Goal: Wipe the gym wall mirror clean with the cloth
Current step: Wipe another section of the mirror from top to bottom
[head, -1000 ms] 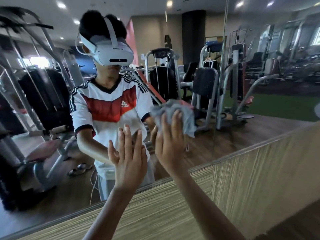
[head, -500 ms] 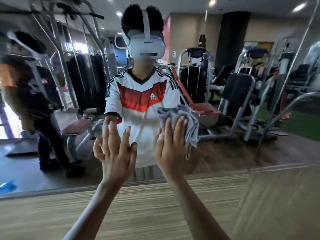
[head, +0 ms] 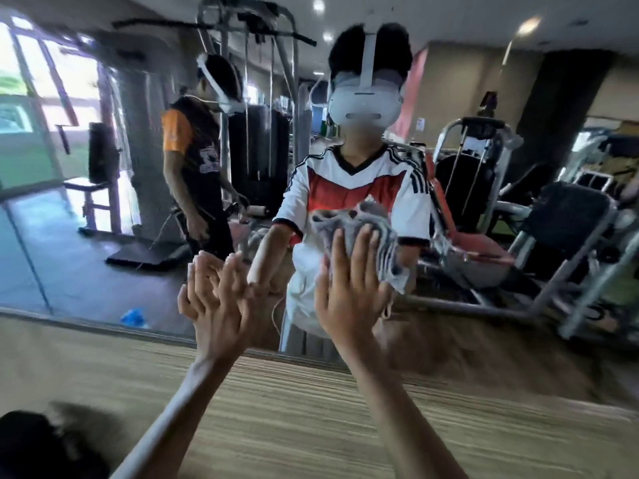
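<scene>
Daylight pours through the windows (head: 34,81) on the far left, blown out to white and green, and lays a pale sheen on the floor (head: 52,243) below them. Recessed ceiling lights (head: 318,5) add small hot spots. The whole view is soft with motion blur. It is worst on the left hand (head: 221,316) and on the machines (head: 570,236) at the right, where wide-angle distortion bends straight lines.
</scene>
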{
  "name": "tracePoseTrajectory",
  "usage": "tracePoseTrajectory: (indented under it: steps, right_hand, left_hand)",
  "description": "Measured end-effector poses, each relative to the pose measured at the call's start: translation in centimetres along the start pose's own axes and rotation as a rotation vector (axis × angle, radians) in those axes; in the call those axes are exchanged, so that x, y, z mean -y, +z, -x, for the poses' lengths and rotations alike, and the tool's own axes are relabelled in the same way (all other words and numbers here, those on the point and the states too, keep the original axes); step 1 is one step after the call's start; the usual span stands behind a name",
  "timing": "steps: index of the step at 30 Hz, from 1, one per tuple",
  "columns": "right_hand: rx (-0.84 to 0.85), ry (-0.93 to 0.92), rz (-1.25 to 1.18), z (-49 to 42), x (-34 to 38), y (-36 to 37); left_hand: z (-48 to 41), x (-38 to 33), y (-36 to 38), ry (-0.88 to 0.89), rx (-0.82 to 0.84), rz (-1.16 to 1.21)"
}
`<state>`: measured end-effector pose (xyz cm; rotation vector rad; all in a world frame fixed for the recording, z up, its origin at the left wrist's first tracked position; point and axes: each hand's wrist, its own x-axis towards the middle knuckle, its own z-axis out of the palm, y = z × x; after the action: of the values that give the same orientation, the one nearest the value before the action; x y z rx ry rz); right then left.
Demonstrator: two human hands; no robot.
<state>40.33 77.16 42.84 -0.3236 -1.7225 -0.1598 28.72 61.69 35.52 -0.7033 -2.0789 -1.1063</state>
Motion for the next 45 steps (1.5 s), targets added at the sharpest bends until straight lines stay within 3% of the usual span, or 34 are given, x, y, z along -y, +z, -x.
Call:
tracePoseTrajectory:
  steps: [2,5,7,9,12,14,17,20,22,25,30,33,38,41,45]
  right_hand:
    - [0.134,-0.214,-0.034,3.5,1.8,1.0]
    - [0.327,-0.466,-0.045,8.5,-0.9,0.5]
    - [0.321,-0.470,-0.003,8.9,-2.7,-0.3]
    - [0.254,-0.355,0.039,6.5,-1.6,0.2]
    - [0.070,-0.240,0.024,1.0,5.9,3.0]
    - [0.082,-0.309,-0.016,-0.7,11.8,5.5]
    - [0.310,-0.601,0.034,2.3,16.9,9.2]
    - [0.613,-1.033,0.069,5.6,15.6,9.5]
    - [0.702,-1.165,-0.042,4.3,13.9,9.0]
    - [0.671,-1.137,-0.025,0.7,15.3,10.2]
    - [0.473,-0.996,0.117,-1.2,28.0,14.0]
    - [0.647,-1.195,0.246,2.0,31.2,14.6]
    - [0.911,-1.492,0.183,1.5,24.6,11.6]
    - [0.691,-1.404,0.219,-2.4,24.6,12.9]
    - [0.598,-1.198,0.274,-2.7,31.9,14.9]
  left_hand:
    - [-0.2,2.3,-0.7,-0.031,0.015,-0.018]
    - [-0.5,6.1,-2.1,-0.126,0.010,-0.025]
    - [-0.6,8.5,-3.3,-0.201,0.011,-0.032]
    - [-0.9,10.6,-4.3,-0.274,0.011,-0.029]
    - [-0.9,13.3,-5.3,-0.327,0.022,-0.010]
    - [-1.0,14.7,-5.7,-0.406,0.006,0.028]
    - [-0.8,17.0,-6.3,-0.522,-0.008,0.057]
    - [-0.3,18.8,-7.1,-0.577,0.003,0.078]
    - [0.0,19.6,-7.8,-0.601,0.043,0.064]
    - [0.3,20.4,-8.6,-0.623,0.103,-0.008]
    - [0.8,22.6,-9.1,-0.610,0.154,-0.116]
    - [1.3,24.7,-9.8,-0.618,0.193,-0.181]
    - [1.5,27.7,-11.7,-0.518,0.189,-0.335]
    - [1.3,27.1,-11.9,-0.509,0.207,-0.347]
    - [1.2,26.5,-12.2,-0.531,0.221,-0.333]
